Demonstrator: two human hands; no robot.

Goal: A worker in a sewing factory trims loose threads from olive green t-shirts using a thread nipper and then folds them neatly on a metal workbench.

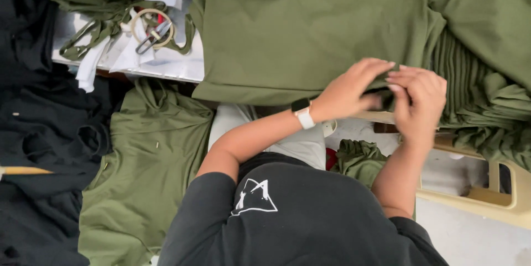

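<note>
The big green garment (287,34) lies flat on the table (166,67); its near edge could bunch or drag, since left hand (348,92) and right hand (417,100) both pinch it there.

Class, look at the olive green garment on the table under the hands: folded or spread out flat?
Folded: the olive green garment shows a doubled edge along its near side, where both hands, left and right, grip it.

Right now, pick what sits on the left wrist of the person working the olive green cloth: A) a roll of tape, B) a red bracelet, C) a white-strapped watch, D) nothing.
C: a watch with a white strap and dark face wraps the left wrist, just behind the left hand gripping the olive green cloth.
</note>
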